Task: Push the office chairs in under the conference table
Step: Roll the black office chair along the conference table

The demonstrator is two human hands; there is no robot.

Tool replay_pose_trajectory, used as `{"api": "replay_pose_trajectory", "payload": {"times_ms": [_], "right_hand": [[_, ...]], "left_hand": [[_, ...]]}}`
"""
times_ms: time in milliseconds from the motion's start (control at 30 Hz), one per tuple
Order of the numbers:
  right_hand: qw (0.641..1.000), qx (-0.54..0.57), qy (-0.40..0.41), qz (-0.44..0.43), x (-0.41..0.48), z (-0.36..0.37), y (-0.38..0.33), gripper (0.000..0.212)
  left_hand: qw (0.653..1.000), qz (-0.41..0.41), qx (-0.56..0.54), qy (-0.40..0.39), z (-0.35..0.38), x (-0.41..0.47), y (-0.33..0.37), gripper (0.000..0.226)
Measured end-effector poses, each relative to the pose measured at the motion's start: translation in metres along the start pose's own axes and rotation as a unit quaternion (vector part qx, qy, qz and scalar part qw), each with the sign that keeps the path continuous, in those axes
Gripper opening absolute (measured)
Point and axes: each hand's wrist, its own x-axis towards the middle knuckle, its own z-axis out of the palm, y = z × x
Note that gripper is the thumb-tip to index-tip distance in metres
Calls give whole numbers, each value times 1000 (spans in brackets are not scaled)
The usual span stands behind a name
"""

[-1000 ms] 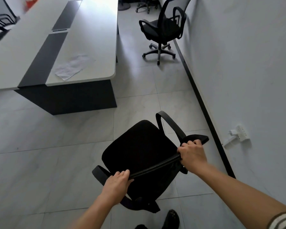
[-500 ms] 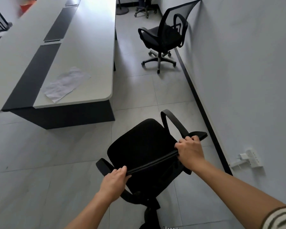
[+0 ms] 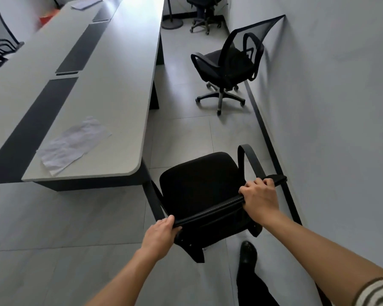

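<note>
Currently mid-transport: both hands grip the top edge of the chair (image 3: 199,186) backrest, and the chair is being steered toward the table (image 3: 111,102). Left hand (image 3: 158,236) is closed around the left end of the top rail, thumb on the near side, fingers wrapped over. Right hand (image 3: 260,198) is closed on the right end of the rail, knuckles up, just beside the right armrest. Chair sits directly ahead of the hands, seat facing away from the person; its left armrest is near the table's rounded corner, ahead and left of the left hand, contact not determinable. Chair is not yet under the table; it stands in the aisle between the table and the wall (image 3: 329,107) to the right of the right hand. Judgement: next move calls for rolling it forward along the table's long side, then turning the seat left and pushing it in under the edge; armrest height against the tabletop is the likely snag. Chair appearance: black padded seat, thin looped black armrests, dark backrest seen edge-on; base and castors hidden beneath the seat. A second chair (image 3: 226,69), same type with mesh back and five-star castor base, stands well ahead of the right hand against the wall, also not pushed in. A crumpled paper (image 3: 73,144) lies on the table, ahead-left of the left hand.
</note>
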Motion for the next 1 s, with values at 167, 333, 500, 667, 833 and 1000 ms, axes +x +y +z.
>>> {"api": "replay_pose_trajectory", "payload": {"times_ms": [167, 333, 500, 667, 833, 1000], "right_hand": [[999, -33, -29, -8, 84, -12, 72, 14], [996, -63, -55, -28, 162, -26, 124, 21], [993, -75, -68, -52, 236, -34, 144, 20], [993, -70, -55, -72, 320, -42, 141, 19], [989, -86, -53, -111, 403, -44, 122, 18], [980, -81, -41, -175, 489, -56, 77, 15]], "left_hand": [[999, -33, -41, -3, -5, 66, 63, 27], [998, -37, -44, -17, -25, 138, 106, 24], [998, -45, -49, -16, -46, 200, 114, 26], [997, -58, -50, 5, -80, 268, 98, 25], [994, -94, -60, 18, -102, 314, 79, 26], [981, -171, -77, 47, -131, 347, 49, 25]]}}
